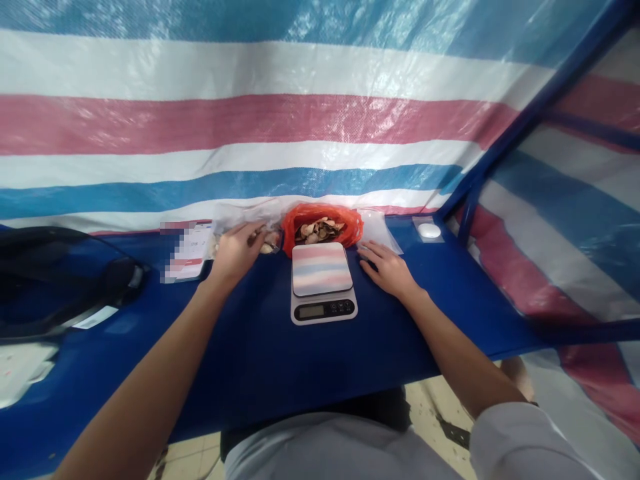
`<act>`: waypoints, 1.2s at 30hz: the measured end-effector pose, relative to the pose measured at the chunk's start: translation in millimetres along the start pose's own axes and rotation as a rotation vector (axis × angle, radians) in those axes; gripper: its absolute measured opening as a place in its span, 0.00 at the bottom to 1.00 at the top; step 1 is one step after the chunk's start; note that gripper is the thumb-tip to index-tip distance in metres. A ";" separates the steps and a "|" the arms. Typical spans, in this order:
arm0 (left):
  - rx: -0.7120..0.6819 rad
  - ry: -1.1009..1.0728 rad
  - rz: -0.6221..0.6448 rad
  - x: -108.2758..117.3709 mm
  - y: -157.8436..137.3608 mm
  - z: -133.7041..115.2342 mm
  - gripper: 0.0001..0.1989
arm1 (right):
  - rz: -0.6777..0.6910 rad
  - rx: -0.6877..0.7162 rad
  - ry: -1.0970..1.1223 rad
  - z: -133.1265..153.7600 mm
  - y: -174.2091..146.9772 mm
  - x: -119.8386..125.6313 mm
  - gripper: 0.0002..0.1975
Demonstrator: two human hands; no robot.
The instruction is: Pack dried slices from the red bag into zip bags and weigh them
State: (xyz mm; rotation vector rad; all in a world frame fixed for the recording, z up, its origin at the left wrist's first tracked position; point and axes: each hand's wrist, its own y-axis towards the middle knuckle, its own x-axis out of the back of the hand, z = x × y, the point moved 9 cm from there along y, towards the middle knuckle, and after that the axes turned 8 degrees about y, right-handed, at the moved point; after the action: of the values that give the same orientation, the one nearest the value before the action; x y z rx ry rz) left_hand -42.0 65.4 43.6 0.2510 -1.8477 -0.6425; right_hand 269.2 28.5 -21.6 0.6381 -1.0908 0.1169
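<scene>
My left hand (236,252) is over a clear plastic bag (273,212) holding pale and brown shell-like pieces (271,241). Its fingertips are closed on a small dark brown piece (254,235), whose exact kind I cannot make out. Fingers slightly apart, my right hand (389,268) rests on the blue table beside the scale with nothing in it. Between the hands sits a white kitchen scale (324,283); its shiny plate is bare and its display shows no readable figure. Just behind the scale, an orange plastic bag (350,225) gapes around similar curved pieces (320,231).
Behind my right hand lies a flat, translucent bag (381,230). Farther right is a white round object (429,231) in a clear packet. On the left are a phone (193,252) and a black bag-like item (60,280). A striped sheet (320,120) rises behind the table (280,373).
</scene>
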 end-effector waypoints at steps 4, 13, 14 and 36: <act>0.172 -0.134 -0.104 20.3 -7.3 4.1 0.18 | -0.090 0.031 -0.013 9.0 2.0 12.6 0.16; 0.401 -0.786 -0.148 16.7 -34.5 -16.2 0.23 | -0.186 0.083 0.214 59.3 18.9 36.0 0.16; 0.418 -0.893 -0.130 12.2 -37.2 -21.9 0.22 | -0.182 0.069 0.274 61.7 22.3 35.3 0.17; 0.770 -1.602 0.143 -45.3 -77.4 -45.7 0.17 | -0.200 -0.512 1.373 35.7 37.4 -21.3 0.21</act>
State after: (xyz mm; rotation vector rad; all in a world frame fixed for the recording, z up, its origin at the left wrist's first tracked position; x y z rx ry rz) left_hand 6.3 8.3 -23.6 0.0495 -3.5760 0.1912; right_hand 216.4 44.5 -13.1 0.0894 0.2851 0.0693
